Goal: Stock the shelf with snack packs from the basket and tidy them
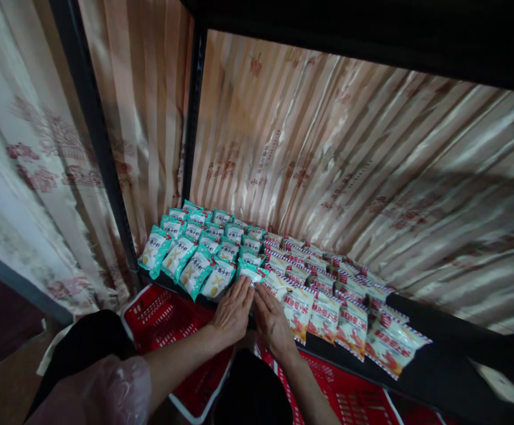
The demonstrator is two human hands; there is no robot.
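My left hand (235, 310) lies with its fingers stretched out over the lower front of a teal-and-white snack bag (251, 272). From the other side, my right hand (274, 323) reaches up to the same bag's lower right corner, its fingers straight and close together. Both hands touch the bag, and they hide its lower part. To the left, several matching teal bags (197, 273) lean back in rows on a black shelf (327, 348). Just right of my right hand stand rows of white snack bags (298, 310) with red print and striped edges.
Red plastic baskets (159, 321) with white rims sit below the shelf's front edge. A dark metal post (95, 118) rises at the left. Patterned, shiny curtains (327, 136) hang behind the shelf. At the shelf's right end lies a pale flat object (502, 383), blurred.
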